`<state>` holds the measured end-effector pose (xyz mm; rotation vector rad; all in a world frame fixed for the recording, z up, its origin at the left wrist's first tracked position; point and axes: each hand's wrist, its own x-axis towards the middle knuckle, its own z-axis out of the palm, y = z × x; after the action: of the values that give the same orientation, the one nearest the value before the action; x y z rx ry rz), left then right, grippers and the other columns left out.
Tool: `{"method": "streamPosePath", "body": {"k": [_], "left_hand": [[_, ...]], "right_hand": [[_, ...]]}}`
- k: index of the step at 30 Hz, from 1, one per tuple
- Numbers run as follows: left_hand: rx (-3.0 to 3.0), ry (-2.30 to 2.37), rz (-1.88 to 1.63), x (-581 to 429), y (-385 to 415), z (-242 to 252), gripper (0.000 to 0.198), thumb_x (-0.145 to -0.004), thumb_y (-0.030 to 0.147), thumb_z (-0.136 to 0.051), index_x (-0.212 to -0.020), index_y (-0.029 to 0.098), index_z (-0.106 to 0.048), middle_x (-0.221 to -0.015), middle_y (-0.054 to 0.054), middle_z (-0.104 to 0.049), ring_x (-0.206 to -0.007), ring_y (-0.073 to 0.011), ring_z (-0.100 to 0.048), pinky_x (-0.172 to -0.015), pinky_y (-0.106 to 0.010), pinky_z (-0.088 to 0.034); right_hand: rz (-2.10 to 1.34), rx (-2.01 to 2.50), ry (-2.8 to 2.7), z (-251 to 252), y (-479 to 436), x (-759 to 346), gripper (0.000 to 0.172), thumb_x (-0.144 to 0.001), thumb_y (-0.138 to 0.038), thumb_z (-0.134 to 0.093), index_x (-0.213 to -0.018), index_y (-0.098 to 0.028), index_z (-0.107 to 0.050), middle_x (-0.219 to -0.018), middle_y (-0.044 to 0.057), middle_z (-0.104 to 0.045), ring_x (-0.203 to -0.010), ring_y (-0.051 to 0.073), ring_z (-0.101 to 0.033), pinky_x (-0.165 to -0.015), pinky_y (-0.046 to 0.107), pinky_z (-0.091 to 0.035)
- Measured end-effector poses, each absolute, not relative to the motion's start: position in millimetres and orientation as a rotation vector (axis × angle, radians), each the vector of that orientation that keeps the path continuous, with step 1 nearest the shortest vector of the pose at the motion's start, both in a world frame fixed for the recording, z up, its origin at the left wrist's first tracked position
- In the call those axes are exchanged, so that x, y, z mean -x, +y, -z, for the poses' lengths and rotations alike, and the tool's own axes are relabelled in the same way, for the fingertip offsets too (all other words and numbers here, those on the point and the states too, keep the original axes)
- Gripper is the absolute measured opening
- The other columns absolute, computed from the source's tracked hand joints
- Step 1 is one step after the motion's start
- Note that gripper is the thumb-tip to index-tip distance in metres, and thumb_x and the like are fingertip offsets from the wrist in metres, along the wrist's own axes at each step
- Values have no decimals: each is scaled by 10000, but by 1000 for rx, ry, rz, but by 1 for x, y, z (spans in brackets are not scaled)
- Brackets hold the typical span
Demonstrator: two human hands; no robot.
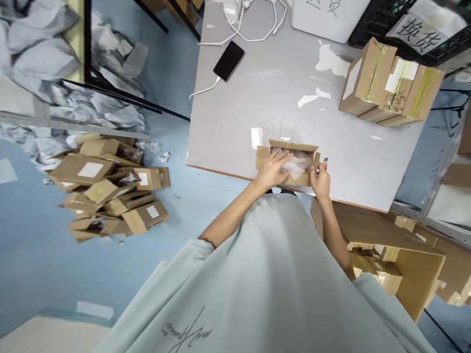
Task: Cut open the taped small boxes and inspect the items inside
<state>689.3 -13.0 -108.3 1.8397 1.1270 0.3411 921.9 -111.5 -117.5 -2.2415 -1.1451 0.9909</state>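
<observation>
A small cardboard box (293, 145) lies with its flaps up at the front edge of the table, clear plastic wrapping (297, 165) showing inside. My left hand (273, 171) reaches over its left side, fingers stretched out across the wrapping. At the box's right end is my right hand (321, 182), closed around a red utility knife (325, 164) whose tip points away from me. The thumb of that hand is close to the right flap; whether it touches cannot be made out. A small white paper slip (256, 138) lies just beyond the box.
On the grey table (272, 93) are a phone (228, 61) on a white cable and several taped cardboard boxes (390, 86). A black crate (415, 29) stands at the back right. Opened boxes (110, 186) pile up on the floor at left; a large carton (397, 235) stands at right.
</observation>
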Motion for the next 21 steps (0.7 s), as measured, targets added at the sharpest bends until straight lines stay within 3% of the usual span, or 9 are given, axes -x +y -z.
{"method": "streamPosePath", "body": {"k": [3,5,8,10,14,21], "left_hand": [[-1694,1476,-570,-652,-7,100,533,-1013,267,-674,-1540,247,-746,-1598,-96,-735,-1516,-339,-640,-1348,-492,-465],[-1512,1774,-584,-637,20,116,533,-1074,339,-630,-1585,195,-676,-1559,-146,-737,-1375,-314,-719,-1223,-451,-558],[-1368,2024,-309,-639,75,159,720,-963,366,-811,-1594,65,-639,-1596,-271,-674,-1422,-391,-692,-1248,-484,-522],[-1335,1996,-78,-647,101,183,627,-915,274,-815,-1489,42,-717,-1558,-312,-697,-1435,-433,-693,-1223,-515,-532],[-1350,1839,-9,-635,109,200,305,-858,113,-734,-1131,127,-870,-1300,-231,-849,-1288,-390,-782,-1135,-469,-569],[-1400,1820,-407,-507,94,158,198,-923,147,-692,-1052,146,-843,-1139,-138,-865,-1130,-280,-809,-1102,-375,-587]], "right_hand": [[-1051,2205,-1128,118,-113,-926,553,-1105,-589,-497,-1434,-187,-684,-1288,224,-822,-1071,369,-756,-1067,504,-564],[-1085,2215,-1112,121,-114,-928,572,-1093,-625,-502,-1419,-196,-695,-1249,222,-827,-1072,386,-763,-1058,524,-575],[-1145,2198,-1042,131,-113,-930,617,-1054,-712,-525,-1391,-232,-715,-1282,208,-827,-1189,403,-767,-1121,568,-580],[-1184,2145,-971,139,-112,-931,681,-1028,-776,-516,-1375,-227,-722,-1394,218,-803,-1336,394,-736,-1204,582,-555],[-1180,2094,-841,148,-107,-924,761,-994,-801,-502,-1366,-174,-721,-1500,251,-767,-1420,369,-717,-1275,569,-522],[-1030,2199,-854,135,-95,-854,697,-977,-690,-535,-1337,-130,-741,-1487,277,-777,-1428,380,-727,-1261,549,-531]]}}
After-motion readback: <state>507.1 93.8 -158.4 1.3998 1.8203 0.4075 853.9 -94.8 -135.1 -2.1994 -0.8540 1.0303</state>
